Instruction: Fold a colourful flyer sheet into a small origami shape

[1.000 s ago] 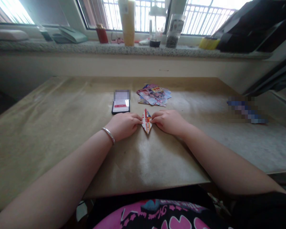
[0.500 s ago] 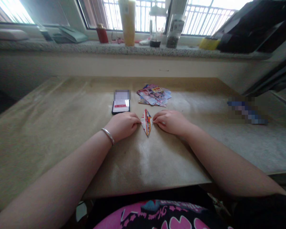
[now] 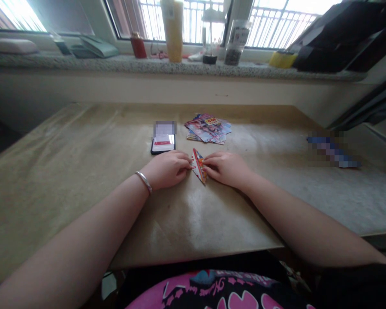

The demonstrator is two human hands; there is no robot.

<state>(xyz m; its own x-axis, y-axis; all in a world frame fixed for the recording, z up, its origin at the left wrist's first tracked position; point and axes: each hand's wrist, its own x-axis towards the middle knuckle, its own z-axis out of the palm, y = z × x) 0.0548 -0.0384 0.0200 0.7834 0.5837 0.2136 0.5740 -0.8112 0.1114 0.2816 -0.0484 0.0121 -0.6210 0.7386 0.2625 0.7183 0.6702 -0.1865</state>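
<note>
A small piece of folded paper (image 3: 197,165), printed in red, orange and white, lies on the table between my hands in a narrow diamond shape. My left hand (image 3: 171,168), with a silver bangle at the wrist, pinches its left edge. From the other side, my right hand (image 3: 228,168) has its thumb and fingertips closed on the right edge, covering part of it. Just beyond my left hand lies a phone (image 3: 163,144) with a lit screen. Behind the folded paper is a loose pile of colourful printed sheets (image 3: 208,128).
The table (image 3: 83,171) runs back to a wall below a stone windowsill (image 3: 116,64). Bottles and jars stand on the sill, among them a tall yellow one (image 3: 173,34) and a red one (image 3: 138,46). A blurred blue item (image 3: 334,152) lies at the right.
The folded paper has turned slightly, its near tip swinging right. My right hand has moved left, its fingertips now over the paper's right part. My left hand has barely shifted.
</note>
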